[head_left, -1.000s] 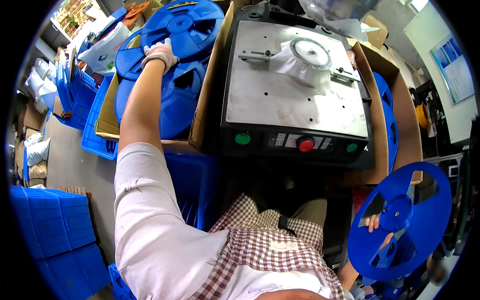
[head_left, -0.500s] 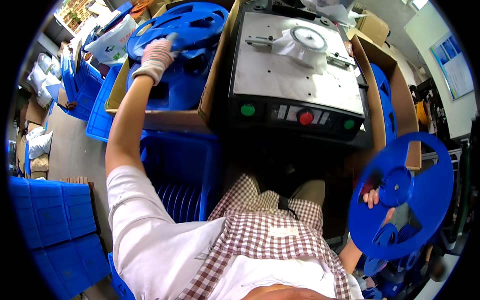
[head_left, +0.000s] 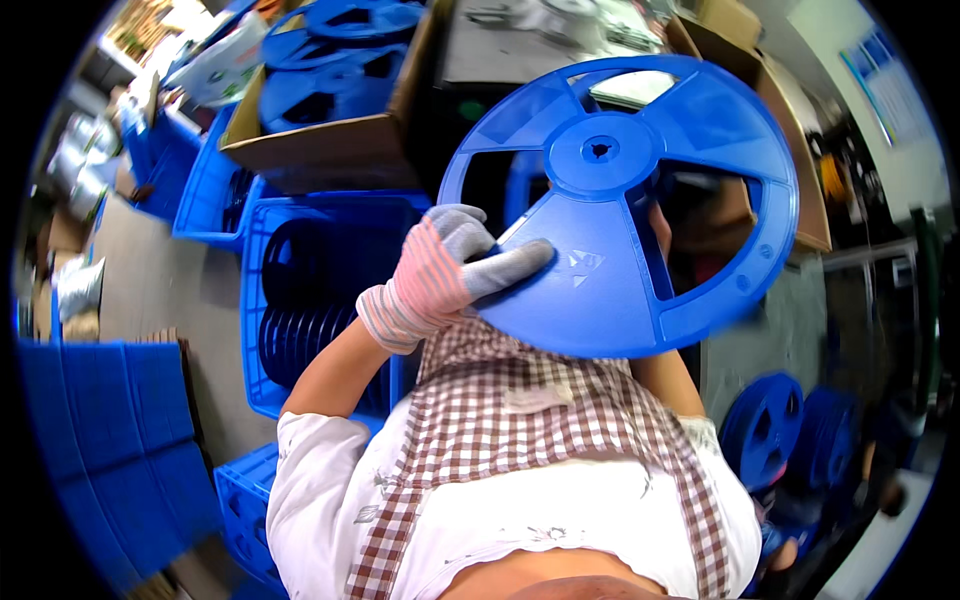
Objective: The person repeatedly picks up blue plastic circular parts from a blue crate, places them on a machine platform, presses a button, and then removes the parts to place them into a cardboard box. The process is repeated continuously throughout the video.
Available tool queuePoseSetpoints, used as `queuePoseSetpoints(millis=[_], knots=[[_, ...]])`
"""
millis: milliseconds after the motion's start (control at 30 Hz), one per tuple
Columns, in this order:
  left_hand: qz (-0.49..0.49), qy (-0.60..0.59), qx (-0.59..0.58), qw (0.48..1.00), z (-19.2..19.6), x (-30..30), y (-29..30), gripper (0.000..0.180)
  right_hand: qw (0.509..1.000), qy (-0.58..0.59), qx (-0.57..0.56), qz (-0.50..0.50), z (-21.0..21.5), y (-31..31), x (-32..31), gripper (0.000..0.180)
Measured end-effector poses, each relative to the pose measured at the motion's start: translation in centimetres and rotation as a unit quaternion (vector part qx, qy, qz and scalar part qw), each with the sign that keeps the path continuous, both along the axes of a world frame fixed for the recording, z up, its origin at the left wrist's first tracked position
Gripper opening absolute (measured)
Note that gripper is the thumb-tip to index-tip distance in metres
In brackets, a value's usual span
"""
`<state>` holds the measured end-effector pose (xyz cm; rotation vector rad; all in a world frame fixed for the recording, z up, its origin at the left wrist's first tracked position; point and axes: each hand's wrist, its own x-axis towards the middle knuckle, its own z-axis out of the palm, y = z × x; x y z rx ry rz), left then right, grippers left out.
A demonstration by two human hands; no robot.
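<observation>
- Workshop floor (head_left: 205, 310), grey, shows at left; stacked blue crates (head_left: 110, 440) stand at lower left, and a pale wall board (head_left: 880, 95) is at upper right, bent by the lens.
- Large blue reel (head_left: 600, 155), round, with a raised centre hub and open windows between solid sectors: held up in front of the wearer, above the checked apron (head_left: 530, 400), its face turned toward the camera. It covers part of the machine's light top plate (head_left: 495, 45).
- Left hand, in a grey-and-pink striped glove (head_left: 430, 265): gripping the reel at its lower-left edge, one grey digit lying across a solid sector. Cannot tell how far the other fingers reach behind.
- Right hand (head_left: 660, 232): behind the reel, only a small part showing through a window; its hold cannot be told.
- Upper left: cardboard box (head_left: 315, 155) containing more blue reels (head_left: 335, 85).
- Just below that box: open blue crate (head_left: 252, 330) with dark discs (head_left: 300, 345) standing in a row.
- Right side: second cardboard box (head_left: 795, 170), partly hidden by the reel; further blue reels stand upright lower down (head_left: 765, 425).
</observation>
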<state>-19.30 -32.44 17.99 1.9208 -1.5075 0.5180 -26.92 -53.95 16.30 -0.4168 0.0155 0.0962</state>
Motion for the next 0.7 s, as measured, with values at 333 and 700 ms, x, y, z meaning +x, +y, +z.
queuePoseSetpoints(millis=[333,700], knots=[[-0.063,0.503,0.05,0.86,1.9,-4.1,-7.3,0.072,0.979,-0.202,0.023,0.0,-0.9,-4.8,-2.9,0.07],[-0.091,0.668,-0.3,0.675,-3.3,-4.6,-12.1,0.072,0.728,-0.032,-0.636,-0.254,-0.6,-6.5,-1.0,0.072]])
